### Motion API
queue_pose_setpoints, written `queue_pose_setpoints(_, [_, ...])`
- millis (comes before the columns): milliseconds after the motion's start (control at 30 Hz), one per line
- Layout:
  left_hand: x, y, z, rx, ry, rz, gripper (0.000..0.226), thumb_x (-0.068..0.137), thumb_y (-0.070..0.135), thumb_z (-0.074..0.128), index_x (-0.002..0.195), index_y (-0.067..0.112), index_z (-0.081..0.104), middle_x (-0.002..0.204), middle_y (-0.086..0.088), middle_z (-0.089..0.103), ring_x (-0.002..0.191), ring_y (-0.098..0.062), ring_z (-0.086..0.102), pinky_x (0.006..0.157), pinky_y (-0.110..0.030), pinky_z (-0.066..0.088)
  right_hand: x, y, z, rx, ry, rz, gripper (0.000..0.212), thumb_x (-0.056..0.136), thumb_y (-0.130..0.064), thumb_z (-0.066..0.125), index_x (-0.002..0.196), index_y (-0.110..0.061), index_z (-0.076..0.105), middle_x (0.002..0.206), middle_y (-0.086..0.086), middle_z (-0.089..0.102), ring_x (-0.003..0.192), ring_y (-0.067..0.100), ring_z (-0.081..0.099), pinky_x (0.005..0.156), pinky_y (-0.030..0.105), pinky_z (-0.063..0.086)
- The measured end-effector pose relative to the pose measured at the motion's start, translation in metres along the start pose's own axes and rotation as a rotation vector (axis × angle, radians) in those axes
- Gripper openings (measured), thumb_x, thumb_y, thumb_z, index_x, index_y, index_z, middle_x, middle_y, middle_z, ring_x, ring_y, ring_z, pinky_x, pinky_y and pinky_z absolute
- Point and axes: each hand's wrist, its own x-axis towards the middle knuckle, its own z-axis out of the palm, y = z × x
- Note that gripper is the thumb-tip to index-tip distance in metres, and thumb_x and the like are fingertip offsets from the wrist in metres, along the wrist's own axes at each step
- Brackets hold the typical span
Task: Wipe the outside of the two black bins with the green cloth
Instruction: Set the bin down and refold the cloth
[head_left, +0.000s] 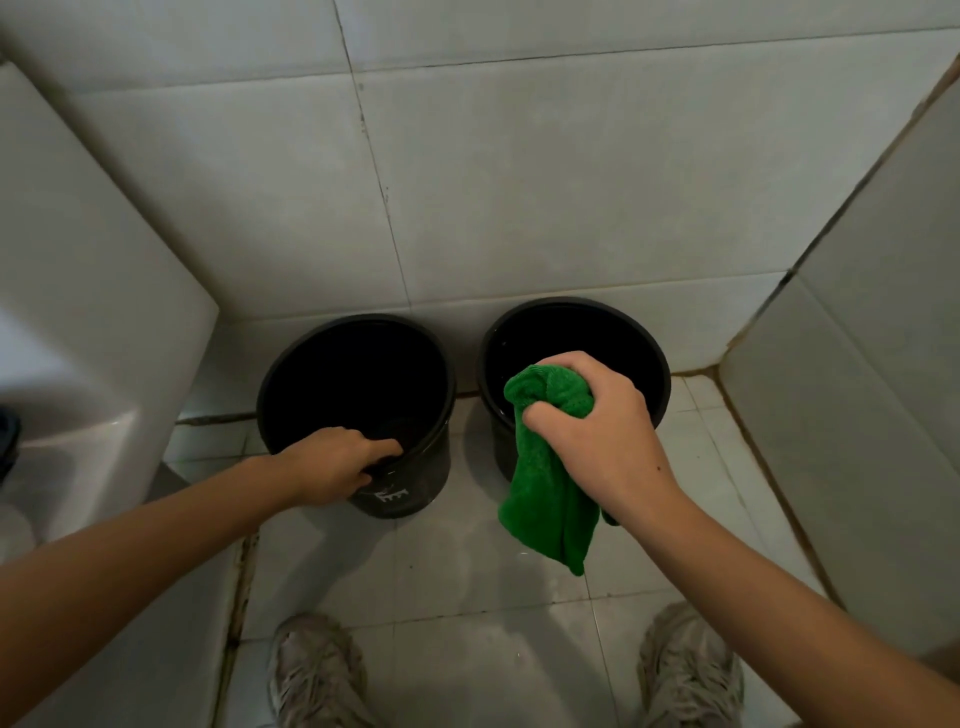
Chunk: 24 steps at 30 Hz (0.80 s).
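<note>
Two black bins are standing side by side on the tiled floor, both at its far edge against the wall, neither yet being wiped. The left bin (358, 410) is sitting nearer the white fixture (78, 322) at the floor's left edge; the right bin (574, 358) is sitting just beside it, towards the far right corner. The two hands are working well apart. The left hand (337, 465) is gripping the near rim of the left bin, fingers curling over into its mouth, apparently steadying or preparing to turn it. The right hand (597, 431) is holding the green cloth (550, 499) bunched in a closed fist, above the near side of the right bin; the cloth's loose end is hanging down clear of the floor. Whether it is brushing that bin's wall cannot be told.

A pale smear (389, 496) is showing on the left bin's near wall, suggesting that bin is not yet cleaned. In my judgement the task is standing at or near its start: both outer walls are remaining to be wiped. The person's shoes (317, 675) are showing at the floor's near edge.
</note>
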Motion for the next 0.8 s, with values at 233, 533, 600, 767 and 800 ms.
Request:
queue_pose_setpoints(233, [-0.015, -0.004, 0.004, 0.16, 0.017, 0.047, 0.049, 0.098, 0.015, 0.043, 0.144, 0.029, 0.037, 0.122, -0.002, 0.067, 0.105, -0.018, 0.065, 0.087, -0.03, 0.05, -0.002, -0.003, 0.004, 0.016, -0.005, 0.001, 0.021, 0.071, -0.026, 0.07, 0.09, -0.034, 0.067, 0.08, -0.011, 0.068, 0.076, 0.006, 0.065, 0.071, 0.036, 0.058])
queue_pose_setpoints(533, [-0.009, 0.01, 0.006, 0.136, 0.06, -0.001, 0.043, 0.099, 0.018, 0.046, 0.14, 0.027, 0.041, 0.115, -0.003, 0.068, 0.1, -0.018, 0.066, 0.083, -0.03, 0.051, -0.007, -0.01, 0.004, 0.006, -0.018, -0.014, 0.021, 0.076, -0.02, 0.071, 0.092, -0.033, 0.066, 0.08, -0.011, 0.067, 0.074, 0.003, 0.064, 0.066, 0.027, 0.055])
queue_pose_setpoints(600, [-0.006, 0.013, 0.005, 0.125, 0.056, -0.033, 0.041, 0.098, 0.018, 0.047, 0.138, 0.026, 0.043, 0.114, -0.003, 0.068, 0.099, -0.018, 0.066, 0.082, -0.029, 0.051, -0.007, -0.01, 0.004, 0.007, -0.018, -0.015, 0.022, 0.076, -0.019, 0.072, 0.092, -0.032, 0.066, 0.08, -0.011, 0.067, 0.075, 0.003, 0.064, 0.067, 0.03, 0.056])
queue_pose_setpoints(767, [-0.007, 0.028, -0.003, 0.109, 0.056, -0.088, 0.04, 0.1, 0.03, 0.048, 0.138, 0.023, 0.043, 0.117, -0.002, 0.067, 0.101, -0.018, 0.065, 0.08, -0.028, 0.049, -0.007, -0.01, 0.0, 0.017, -0.014, -0.007, 0.022, 0.076, -0.02, 0.072, 0.094, -0.031, 0.066, 0.081, -0.01, 0.067, 0.075, 0.005, 0.065, 0.069, 0.033, 0.058])
queue_pose_setpoints(800, [-0.011, 0.034, -0.007, 0.047, 0.078, -0.103, 0.043, 0.099, 0.035, 0.049, 0.139, 0.023, 0.043, 0.12, -0.001, 0.066, 0.105, -0.018, 0.065, 0.083, -0.029, 0.05, -0.007, -0.011, -0.001, 0.026, -0.012, -0.009, 0.022, 0.077, -0.02, 0.072, 0.094, -0.032, 0.066, 0.082, -0.01, 0.068, 0.075, 0.004, 0.065, 0.07, 0.033, 0.058])
